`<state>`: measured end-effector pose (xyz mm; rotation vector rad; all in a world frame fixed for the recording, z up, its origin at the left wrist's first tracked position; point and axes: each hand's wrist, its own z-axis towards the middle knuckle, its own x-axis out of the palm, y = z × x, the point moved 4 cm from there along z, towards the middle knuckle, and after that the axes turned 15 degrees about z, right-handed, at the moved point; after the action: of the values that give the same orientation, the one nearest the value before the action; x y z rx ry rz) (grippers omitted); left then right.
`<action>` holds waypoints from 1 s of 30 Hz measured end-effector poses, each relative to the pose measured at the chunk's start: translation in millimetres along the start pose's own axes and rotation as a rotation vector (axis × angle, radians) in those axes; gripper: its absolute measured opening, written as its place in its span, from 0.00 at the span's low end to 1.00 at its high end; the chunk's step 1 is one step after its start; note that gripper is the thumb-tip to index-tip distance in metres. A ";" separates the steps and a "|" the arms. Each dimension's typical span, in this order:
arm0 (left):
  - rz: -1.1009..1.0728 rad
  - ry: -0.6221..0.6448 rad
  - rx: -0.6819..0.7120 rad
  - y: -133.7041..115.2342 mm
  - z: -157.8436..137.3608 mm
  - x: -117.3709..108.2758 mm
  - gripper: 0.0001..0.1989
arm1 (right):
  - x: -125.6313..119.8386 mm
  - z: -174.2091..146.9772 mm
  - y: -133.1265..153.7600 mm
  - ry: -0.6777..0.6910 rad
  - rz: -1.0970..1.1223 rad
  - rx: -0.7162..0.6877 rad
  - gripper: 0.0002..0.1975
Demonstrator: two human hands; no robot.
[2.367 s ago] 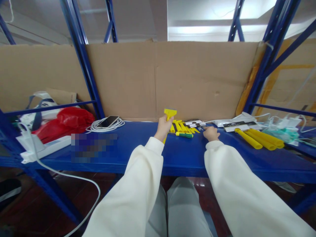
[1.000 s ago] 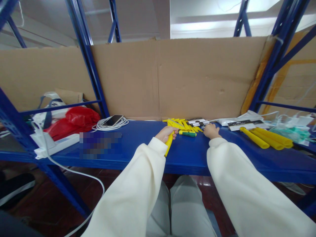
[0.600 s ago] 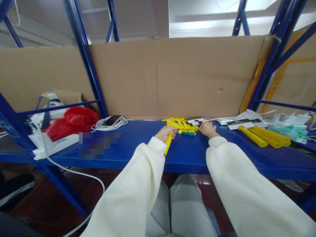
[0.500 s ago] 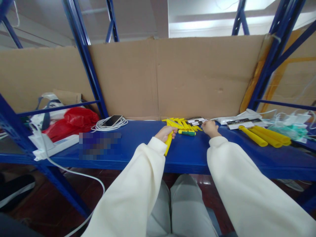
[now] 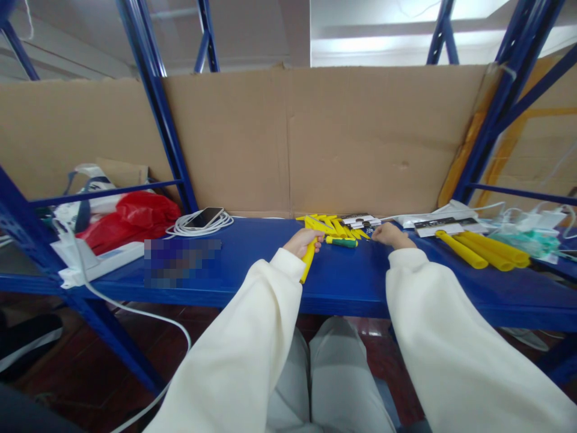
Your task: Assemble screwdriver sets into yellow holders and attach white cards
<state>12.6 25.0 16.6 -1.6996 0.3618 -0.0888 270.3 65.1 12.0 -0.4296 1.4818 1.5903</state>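
My left hand (image 5: 301,243) is closed around the handle of a yellow scraper-like tool (image 5: 308,262), whose broad yellow head (image 5: 319,225) points away from me. Just right of that hand lies a screwdriver (image 5: 342,242) with a yellow and green handle. Several yellow plastic pieces (image 5: 339,227) are piled behind it. My right hand (image 5: 393,236) rests low over the table to the right of the pile, its fingertips pinched together beside some small dark bits (image 5: 369,230). Whatever is between those fingertips is too small to make out.
Yellow-handled tools (image 5: 489,252) with black-and-white heads lie at right, near tangled white cables and a green bag (image 5: 525,242). A phone (image 5: 206,218) sits on a coiled cable at left, beside a red bag (image 5: 146,215) and a white power strip (image 5: 106,264). Cardboard (image 5: 342,138) closes the back.
My right hand has moved slightly to the right, away from the small dark bits, which now show more. The left hand keeps its hold on the yellow tool.
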 end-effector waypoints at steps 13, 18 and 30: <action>0.010 0.011 -0.002 -0.5 0.3 0.1 0.11 | 1.1 -12.6 14.9 0.020 -0.158 0.047 0.08; 0.001 0.005 -0.011 -0.6 0.0 0.0 0.10 | 3.9 -10.5 14.0 0.007 -0.161 0.053 0.10; 0.000 0.007 -0.009 2.5 4.3 -1.0 0.08 | 14.4 -20.3 31.5 0.025 -0.363 -0.033 0.17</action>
<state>12.3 29.1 13.6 -1.7082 0.3678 -0.0934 231.6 55.2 15.9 -0.6970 1.3094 1.3255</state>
